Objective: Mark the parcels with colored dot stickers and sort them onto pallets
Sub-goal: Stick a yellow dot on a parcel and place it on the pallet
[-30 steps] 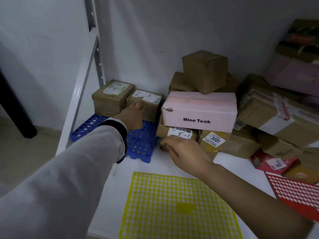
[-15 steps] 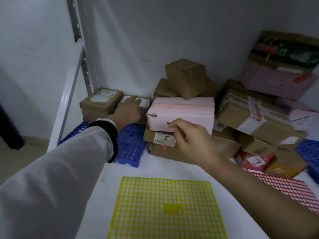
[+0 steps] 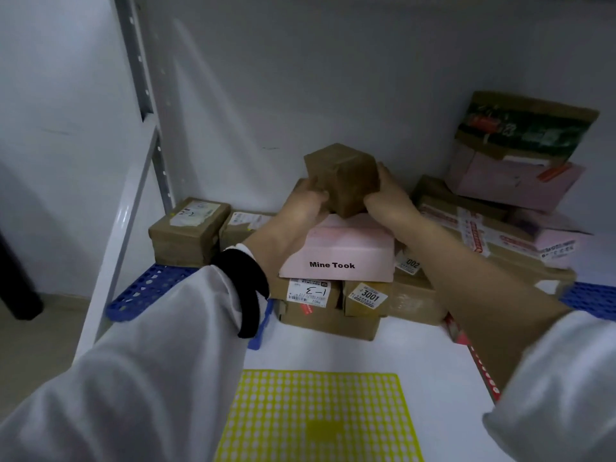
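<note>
Both hands gripping small brown parcel [image 3: 343, 176] at 12 o'clock on white table [image 3: 366, 355]; left hand [image 3: 306, 201] curling round its left face, right hand [image 3: 386, 198] round its right; parcel's lower corner touching or just clearing pink box [image 3: 336, 245], cannot tell which. Step apparently picking parcel for marking; no dot sticker showing. Next move likely calling for clean lift off the stack, stickering, then choosing among blue pallet [image 3: 146, 288] at 10 o'clock, yellow pallet [image 3: 316, 415] at 6, red pallet [image 3: 480, 365] at 4.
</note>
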